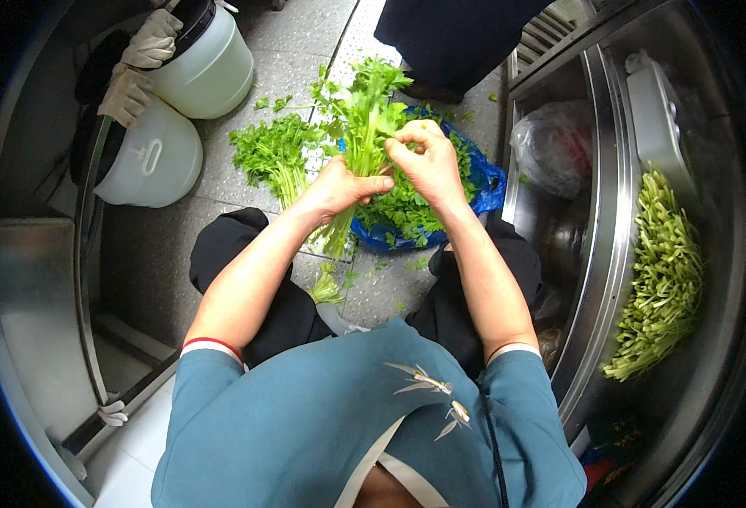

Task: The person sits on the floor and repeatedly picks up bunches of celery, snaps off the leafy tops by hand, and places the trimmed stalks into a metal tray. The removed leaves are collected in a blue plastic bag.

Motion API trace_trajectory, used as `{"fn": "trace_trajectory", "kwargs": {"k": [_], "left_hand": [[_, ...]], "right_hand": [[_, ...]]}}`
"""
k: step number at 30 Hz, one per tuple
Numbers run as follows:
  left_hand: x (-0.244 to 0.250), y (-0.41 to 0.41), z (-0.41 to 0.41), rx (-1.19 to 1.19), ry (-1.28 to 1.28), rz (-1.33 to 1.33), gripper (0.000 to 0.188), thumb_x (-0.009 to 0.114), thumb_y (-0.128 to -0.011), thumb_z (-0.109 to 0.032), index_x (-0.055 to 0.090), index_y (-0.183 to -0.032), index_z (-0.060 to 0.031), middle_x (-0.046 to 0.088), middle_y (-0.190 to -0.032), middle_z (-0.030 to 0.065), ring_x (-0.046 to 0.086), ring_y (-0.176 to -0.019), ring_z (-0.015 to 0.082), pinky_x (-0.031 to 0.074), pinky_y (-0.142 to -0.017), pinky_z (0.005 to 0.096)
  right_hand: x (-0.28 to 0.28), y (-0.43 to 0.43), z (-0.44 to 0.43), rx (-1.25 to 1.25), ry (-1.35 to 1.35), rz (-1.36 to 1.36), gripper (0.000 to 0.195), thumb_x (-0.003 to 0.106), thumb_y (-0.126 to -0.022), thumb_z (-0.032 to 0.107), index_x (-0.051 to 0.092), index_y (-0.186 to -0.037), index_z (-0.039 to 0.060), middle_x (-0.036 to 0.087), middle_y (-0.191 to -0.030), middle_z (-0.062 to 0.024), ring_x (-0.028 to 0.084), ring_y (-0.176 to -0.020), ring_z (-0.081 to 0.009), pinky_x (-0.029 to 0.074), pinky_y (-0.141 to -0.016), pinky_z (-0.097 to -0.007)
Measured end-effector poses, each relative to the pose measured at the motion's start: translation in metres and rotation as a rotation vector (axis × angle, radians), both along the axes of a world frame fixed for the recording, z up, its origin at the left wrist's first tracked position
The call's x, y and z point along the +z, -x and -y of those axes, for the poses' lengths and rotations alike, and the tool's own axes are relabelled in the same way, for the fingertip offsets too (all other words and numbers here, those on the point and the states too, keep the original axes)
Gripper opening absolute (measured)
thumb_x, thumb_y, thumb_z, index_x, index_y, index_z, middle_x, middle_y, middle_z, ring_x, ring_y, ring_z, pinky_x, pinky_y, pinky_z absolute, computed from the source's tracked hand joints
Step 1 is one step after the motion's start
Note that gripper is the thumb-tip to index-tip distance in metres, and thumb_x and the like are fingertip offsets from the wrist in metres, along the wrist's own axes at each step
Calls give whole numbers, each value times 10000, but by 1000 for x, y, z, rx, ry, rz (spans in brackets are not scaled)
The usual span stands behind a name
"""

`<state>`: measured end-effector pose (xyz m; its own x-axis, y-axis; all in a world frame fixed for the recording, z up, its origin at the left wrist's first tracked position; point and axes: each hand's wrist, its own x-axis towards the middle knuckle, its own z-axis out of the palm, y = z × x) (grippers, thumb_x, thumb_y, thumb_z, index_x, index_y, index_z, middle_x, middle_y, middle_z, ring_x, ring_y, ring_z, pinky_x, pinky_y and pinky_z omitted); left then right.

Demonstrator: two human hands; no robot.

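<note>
A bunch of leafy green celery is gripped around its stems by my left hand, leaves pointing away from me. My right hand is at the right side of the bunch, thumb and forefinger pinched together near the leaves; whether a leaf is between them I cannot tell. Below my right hand, a blue plastic bag lies spread on the floor with loose celery leaves in it. Another leafy bunch lies on the floor to the left. A bundle of stalk ends shows between my knees.
Trimmed green stalks are piled on a steel shelf at right, near a metal container. Below sits a clear plastic bag. White plastic buckets and work gloves are at upper left. Another person's dark-clothed leg stands ahead.
</note>
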<state>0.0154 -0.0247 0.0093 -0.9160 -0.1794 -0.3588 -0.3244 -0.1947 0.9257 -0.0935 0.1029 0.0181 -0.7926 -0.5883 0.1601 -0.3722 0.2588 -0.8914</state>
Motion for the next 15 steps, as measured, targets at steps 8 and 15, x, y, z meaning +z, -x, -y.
{"fn": "trace_trajectory", "kwargs": {"k": [8,15], "left_hand": [[-2,0,10,163,-282,1,221,707,-826,-213,606,-928,-45,621,-732,31,502,-554,85,399,-517,208],[0,1,11,177,-198,-1,201,732,-788,-150,611,-894,-29,611,-679,27,494,-514,72,382,-465,206]], "right_hand": [[-5,8,-9,-81,128,314,247,730,-782,216,665,-843,-15,623,-849,-56,576,-792,-134,457,-725,-265],[2,13,-11,-207,-44,-75,230,662,-843,196,585,-784,-13,556,-725,-28,486,-675,-87,405,-611,-260]]}}
